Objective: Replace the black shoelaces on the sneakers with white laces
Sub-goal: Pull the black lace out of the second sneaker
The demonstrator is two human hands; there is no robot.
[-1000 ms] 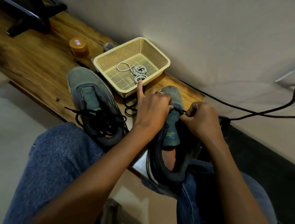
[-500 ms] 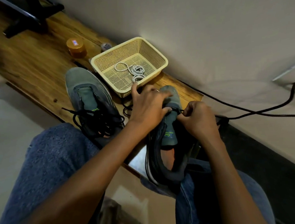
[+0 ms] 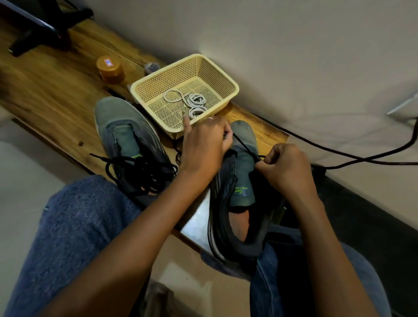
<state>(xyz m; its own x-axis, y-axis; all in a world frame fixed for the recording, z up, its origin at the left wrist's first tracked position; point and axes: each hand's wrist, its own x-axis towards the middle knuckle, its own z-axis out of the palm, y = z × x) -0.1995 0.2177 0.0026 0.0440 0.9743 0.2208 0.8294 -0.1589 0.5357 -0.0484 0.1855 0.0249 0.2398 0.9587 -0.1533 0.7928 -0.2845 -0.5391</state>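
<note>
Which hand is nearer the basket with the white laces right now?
Left. The left hand is right at the near wall of the basket, its forefinger over the rim. The right hand is farther off, beyond the sneaker, pinching the black lace.

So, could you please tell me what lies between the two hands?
In the head view, a taut black shoelace spans from left hand to right hand, over the sneaker's tongue.

Grey-green sneaker (image 3: pixel 240 181) on lap edge, black lace (image 3: pixel 246 148) half out; second sneaker (image 3: pixel 128 140) on table, loose black laces (image 3: pixel 138 170) piled; white laces (image 3: pixel 193 101) coiled in basket.
</note>
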